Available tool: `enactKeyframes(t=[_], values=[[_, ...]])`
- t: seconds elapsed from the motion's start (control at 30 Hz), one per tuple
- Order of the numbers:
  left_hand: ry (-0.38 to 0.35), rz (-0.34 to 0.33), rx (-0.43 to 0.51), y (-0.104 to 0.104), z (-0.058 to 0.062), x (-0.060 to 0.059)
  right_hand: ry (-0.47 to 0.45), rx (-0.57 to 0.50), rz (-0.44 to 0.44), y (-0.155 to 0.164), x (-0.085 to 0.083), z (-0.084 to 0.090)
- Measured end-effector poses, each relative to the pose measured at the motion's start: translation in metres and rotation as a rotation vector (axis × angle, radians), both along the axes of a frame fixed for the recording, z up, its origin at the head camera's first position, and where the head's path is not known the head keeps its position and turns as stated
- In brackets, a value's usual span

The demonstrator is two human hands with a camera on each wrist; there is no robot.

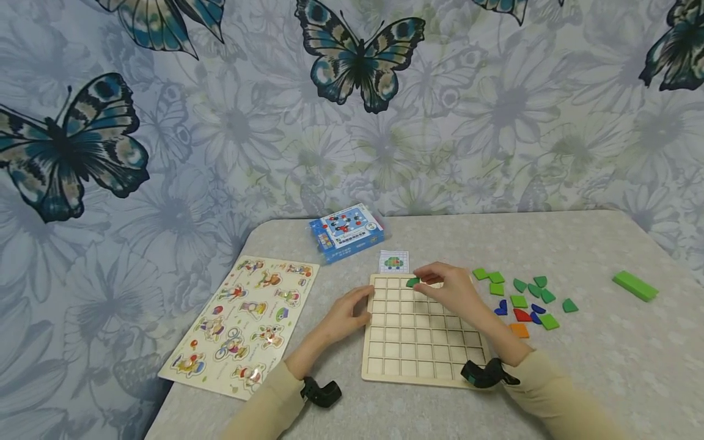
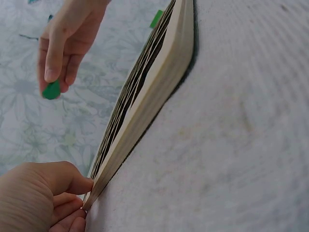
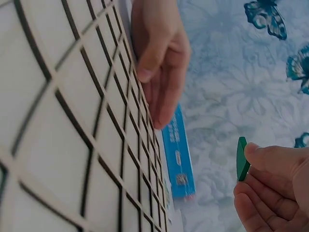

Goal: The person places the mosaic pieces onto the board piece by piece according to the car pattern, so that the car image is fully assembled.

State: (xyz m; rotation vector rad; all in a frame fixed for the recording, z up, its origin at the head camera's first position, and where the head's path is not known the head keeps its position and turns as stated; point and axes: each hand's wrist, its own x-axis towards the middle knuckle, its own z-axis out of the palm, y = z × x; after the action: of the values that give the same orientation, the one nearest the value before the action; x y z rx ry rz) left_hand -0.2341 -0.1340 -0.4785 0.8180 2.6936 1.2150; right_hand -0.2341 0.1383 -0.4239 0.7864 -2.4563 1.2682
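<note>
My right hand [image 1: 450,292] pinches a dark green quarter-round tile [image 1: 412,282] between thumb and fingers, over the far part of a wooden grid board [image 1: 393,348]. In the right wrist view the tile [image 3: 242,158] stands on edge in the fingertips, raised off the grid. Along the board's left edge rests my left hand [image 1: 346,315], its thumb and fingertips touching the rim. The left wrist view shows that thumb right at the wooden side [image 2: 145,104]. Just behind the board lies a small pattern card [image 1: 394,261] with a green car drawn on it.
Loose tiles, light green [image 1: 519,301], dark green [image 1: 570,305], blue [image 1: 501,307], red [image 1: 522,315] and orange [image 1: 519,330], lie right of the board. Farther right sits a light green block [image 1: 635,286]. A picture puzzle board [image 1: 220,342] lies left; a blue box [image 1: 348,232] stands behind.
</note>
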Motion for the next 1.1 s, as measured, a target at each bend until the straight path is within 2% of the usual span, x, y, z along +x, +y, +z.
enactKeyframes(t=[0.23,0.53,0.77,1.1], values=[[0.01,-0.005,0.005,-0.001,0.001,0.0,-0.088,0.015,0.009,-0.015,0.003,-0.014],[0.017,-0.001,0.0,-0.001,-0.002,-0.001,-0.154,0.002,0.038,-0.014,0.003,-0.038],[0.007,-0.002,-0.003,-0.001,-0.002,-0.001,-0.067,0.033,0.079,-0.011,-0.001,-0.054],[0.001,0.01,-0.005,0.001,-0.001,-0.001,-0.023,0.124,0.07,-0.011,-0.001,-0.055]])
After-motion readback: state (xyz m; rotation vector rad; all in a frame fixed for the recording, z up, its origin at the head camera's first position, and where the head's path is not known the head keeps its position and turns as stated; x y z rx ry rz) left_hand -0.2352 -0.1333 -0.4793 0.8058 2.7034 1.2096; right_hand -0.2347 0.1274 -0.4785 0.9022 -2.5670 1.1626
